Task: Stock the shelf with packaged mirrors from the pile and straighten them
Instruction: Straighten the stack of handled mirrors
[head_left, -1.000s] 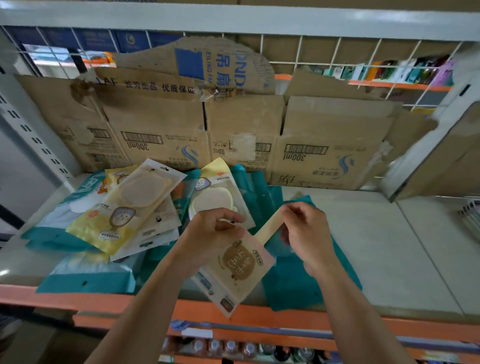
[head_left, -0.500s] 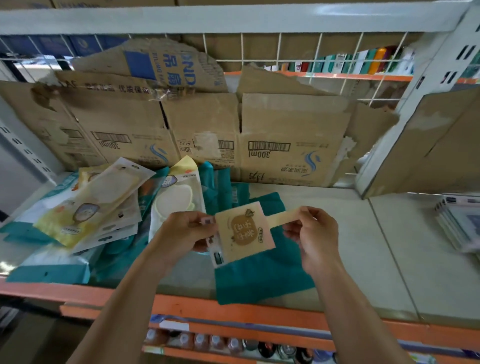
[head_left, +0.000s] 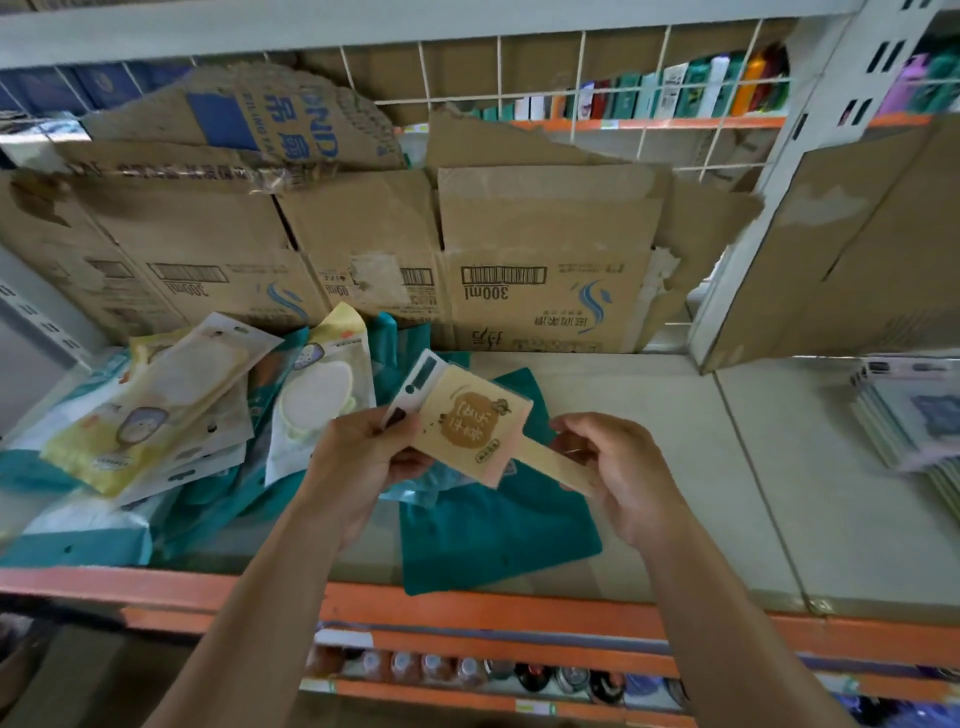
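I hold one packaged mirror (head_left: 470, 423) above the shelf (head_left: 675, 467). It is a beige square with a brown label, a white header card and a long beige handle. My left hand (head_left: 363, 457) pinches its header end. Over on the other side, my right hand (head_left: 623, 473) pinches the handle end. The package is tilted, header up and to the left. A loose pile of packaged mirrors (head_left: 171, 410) in yellow, white and teal lies on the left part of the shelf. A flat teal package (head_left: 498, 535) lies under my hands near the front edge.
Flattened cardboard boxes (head_left: 519, 280) line the back of the shelf. A grey upright post (head_left: 779, 208) and a cardboard panel (head_left: 857, 249) divide off the right bay, where a stack of flat packets (head_left: 914, 415) lies. The orange front rail (head_left: 467, 608) runs below, with bottles (head_left: 415, 665) underneath.
Both hands have turned the mirror package, lifting its header end up and left and lowering the handle end. The view has shifted to the right.
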